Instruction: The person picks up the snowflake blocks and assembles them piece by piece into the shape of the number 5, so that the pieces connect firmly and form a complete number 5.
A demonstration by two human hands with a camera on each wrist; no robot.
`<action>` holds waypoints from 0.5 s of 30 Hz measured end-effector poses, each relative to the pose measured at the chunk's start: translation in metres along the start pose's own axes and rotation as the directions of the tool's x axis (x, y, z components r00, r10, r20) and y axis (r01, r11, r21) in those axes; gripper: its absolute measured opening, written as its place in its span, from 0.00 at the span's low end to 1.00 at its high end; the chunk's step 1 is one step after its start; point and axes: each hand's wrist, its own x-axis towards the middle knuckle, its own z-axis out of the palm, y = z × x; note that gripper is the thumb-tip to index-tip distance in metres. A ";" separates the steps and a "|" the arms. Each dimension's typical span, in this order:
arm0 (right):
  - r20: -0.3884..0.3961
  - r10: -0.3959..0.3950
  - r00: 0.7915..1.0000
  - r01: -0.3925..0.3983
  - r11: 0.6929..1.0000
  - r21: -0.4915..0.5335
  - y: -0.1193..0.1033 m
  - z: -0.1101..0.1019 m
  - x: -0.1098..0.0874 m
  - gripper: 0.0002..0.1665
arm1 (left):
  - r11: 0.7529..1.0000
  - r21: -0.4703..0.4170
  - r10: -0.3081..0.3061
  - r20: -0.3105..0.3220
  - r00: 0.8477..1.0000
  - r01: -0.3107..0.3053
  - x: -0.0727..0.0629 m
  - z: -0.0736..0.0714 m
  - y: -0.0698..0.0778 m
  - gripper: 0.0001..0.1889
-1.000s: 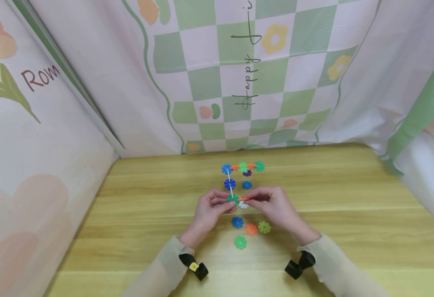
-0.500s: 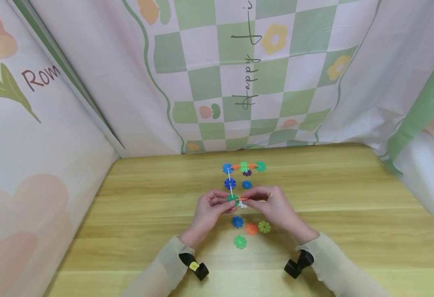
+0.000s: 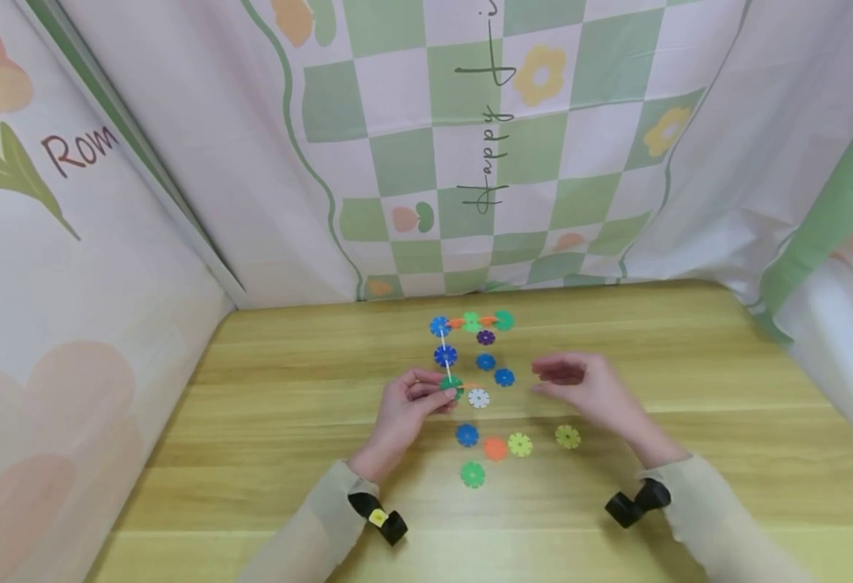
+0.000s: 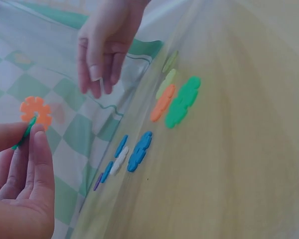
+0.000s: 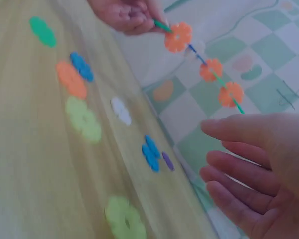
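Thumb and fingers of my left hand (image 3: 406, 409) pinch a green snowflake disc (image 3: 449, 387), the near end of a joined chain of slotted plastic discs. An orange disc (image 4: 35, 110) is slotted into that green one and points right, edge-on in the head view. Away from me the chain runs through a dark blue disc (image 3: 445, 355) and a blue disc (image 3: 440, 326), linked by white edge-on pieces. There it turns right to a light green disc (image 3: 471, 322) and a green end disc (image 3: 504, 320). My right hand (image 3: 590, 393) holds nothing, fingers relaxed, right of the chain.
Loose discs lie on the wooden table (image 3: 287, 364): a white disc (image 3: 479, 397), a purple disc (image 3: 486, 337), several blue ones, an orange disc (image 3: 495, 448), a light green disc (image 3: 473, 474) and two yellow-green ones, one further right (image 3: 568, 437). A checked curtain (image 3: 462, 162) hangs behind.
My right hand has let go of the orange disc and moved right, uncovering a blue and a yellow-green disc. The left hand and chain have shifted slightly left and away from me.
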 end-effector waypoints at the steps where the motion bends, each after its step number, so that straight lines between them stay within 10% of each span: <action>1: 0.013 0.007 1.000 -0.006 1.000 -0.022 0.002 -0.004 -0.003 0.24 | 1.000 0.000 -0.001 0.000 1.000 0.001 0.000 0.000 0.000 0.12; 15: 0.110 0.120 0.987 -0.101 0.982 -0.162 0.019 -0.015 -0.048 0.27 | 1.000 0.011 -0.009 0.009 1.000 0.009 -0.002 -0.001 0.002 0.11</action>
